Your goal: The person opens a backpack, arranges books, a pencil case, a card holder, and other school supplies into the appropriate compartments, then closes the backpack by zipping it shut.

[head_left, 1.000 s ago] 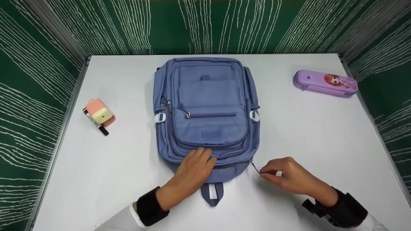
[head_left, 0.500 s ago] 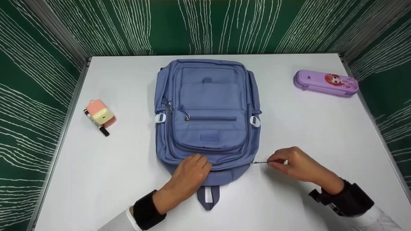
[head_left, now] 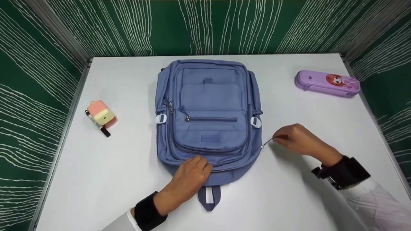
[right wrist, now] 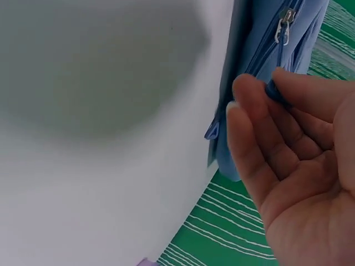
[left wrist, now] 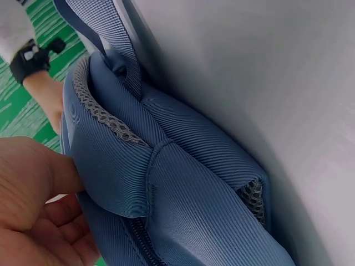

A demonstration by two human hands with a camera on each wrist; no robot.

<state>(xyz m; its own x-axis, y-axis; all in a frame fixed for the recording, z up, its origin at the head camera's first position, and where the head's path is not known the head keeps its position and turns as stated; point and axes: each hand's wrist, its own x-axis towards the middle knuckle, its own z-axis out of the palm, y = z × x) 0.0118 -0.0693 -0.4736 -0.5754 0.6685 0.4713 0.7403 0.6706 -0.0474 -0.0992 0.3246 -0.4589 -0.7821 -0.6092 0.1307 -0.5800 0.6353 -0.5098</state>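
Note:
A blue backpack [head_left: 210,96] lies front side up on the white table, its grab loop [head_left: 209,199] toward the person. At its near end my left hand [head_left: 192,173] grips the fabric edge; in the left wrist view the thumb presses the cloth beside a stretch of zipper [left wrist: 141,241], fingers curled behind. Off the bag's right side, my right hand [head_left: 297,139] pinches the cord of a zipper pull [head_left: 267,142] between thumb and fingers. The cord is stretched taut from the metal slider [right wrist: 285,22], which sits on the side seam.
To the left, a black-capped marker [head_left: 97,123] lies against a pink and yellow object [head_left: 101,113]. A purple pencil case [head_left: 327,83] with a cartoon figure lies at the back right. Green panels with white streaks [head_left: 212,27] border the table.
My right hand has moved away from the person along the bag's right side, drawing the zipper slider from the near corner up the side. The left hand stays at the near edge.

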